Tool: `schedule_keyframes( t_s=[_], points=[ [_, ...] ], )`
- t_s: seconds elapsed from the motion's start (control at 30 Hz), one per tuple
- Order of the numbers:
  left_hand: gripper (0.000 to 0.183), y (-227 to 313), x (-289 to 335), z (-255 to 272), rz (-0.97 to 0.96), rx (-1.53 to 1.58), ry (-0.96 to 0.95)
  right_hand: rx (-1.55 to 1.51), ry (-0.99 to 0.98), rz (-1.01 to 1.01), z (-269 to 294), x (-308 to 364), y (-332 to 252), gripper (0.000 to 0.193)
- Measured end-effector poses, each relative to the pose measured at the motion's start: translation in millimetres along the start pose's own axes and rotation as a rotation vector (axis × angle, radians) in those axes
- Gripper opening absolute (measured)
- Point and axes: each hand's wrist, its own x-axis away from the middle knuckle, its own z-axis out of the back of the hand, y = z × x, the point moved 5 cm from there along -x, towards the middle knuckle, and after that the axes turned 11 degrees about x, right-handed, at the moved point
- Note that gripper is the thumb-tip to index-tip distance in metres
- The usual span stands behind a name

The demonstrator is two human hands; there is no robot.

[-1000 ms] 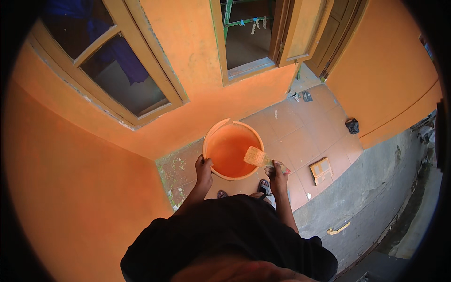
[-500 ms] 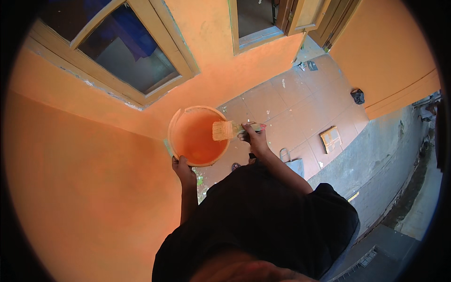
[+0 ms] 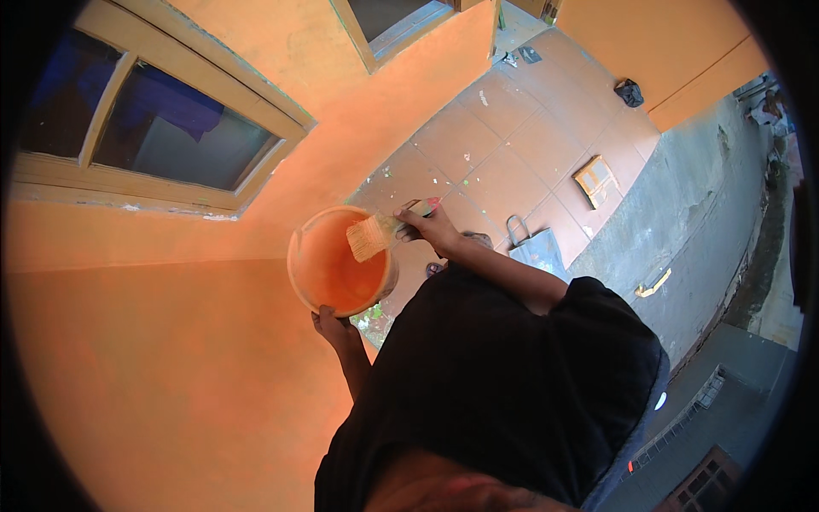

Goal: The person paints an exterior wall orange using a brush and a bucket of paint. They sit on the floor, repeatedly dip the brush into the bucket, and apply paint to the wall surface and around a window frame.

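Note:
My left hand (image 3: 334,324) grips the near rim of an orange paint bucket (image 3: 298,264), its thumb and fingers closed over the edge. The bucket is tilted so that its orange-coated inside shows; how much paint lies in it I cannot tell. In my right hand (image 3: 426,227) is the handle of a wide paintbrush (image 3: 368,238). Its orange-stained bristles point left and down, over the bucket's mouth near the right rim. Beside the bucket rises an orange wall (image 3: 171,341), which meets a second orange wall (image 3: 358,128) at a corner.
A wood-framed window (image 3: 183,128) is at the upper left. On the tiled floor (image 3: 512,145) lie a paint-smeared flat piece (image 3: 596,181), a black bag (image 3: 630,92) and paint spots. A grey bag with handles (image 3: 537,251) stands near my feet. Grey concrete ground (image 3: 674,222) runs along the right.
The brush has moved left and tilted downward over the bucket. The bucket is more tilted and sits slightly further left. My view has turned, bringing more floor and concrete into sight.

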Motion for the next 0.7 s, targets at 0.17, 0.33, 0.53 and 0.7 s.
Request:
schedule_keyframes(
  t_s=[0.17, 0.33, 0.53, 0.7],
  points=[
    [0.027, -17.5, 11.3, -28.4, 0.034, -0.011, -0.151, -0.008, 0.045, 0.030, 40.3, 14.6, -11.9, 0.021],
    [0.023, -49.8, 34.8, -76.1, 0.051, -0.091, -0.222, -0.004, 0.122, 0.032, 108.8, 38.4, -31.5, 0.021],
    [0.023, -115.4, 85.1, -142.2, 0.071, -0.128, -0.247, 0.046, 0.244, 0.049, 213.9, 71.1, -55.3, 0.023],
    [0.024, -176.5, 132.4, -169.1, 0.116, -0.087, -0.230, -0.130, 0.290, -0.062, 297.9, 103.3, -51.4, 0.024]
  ],
)
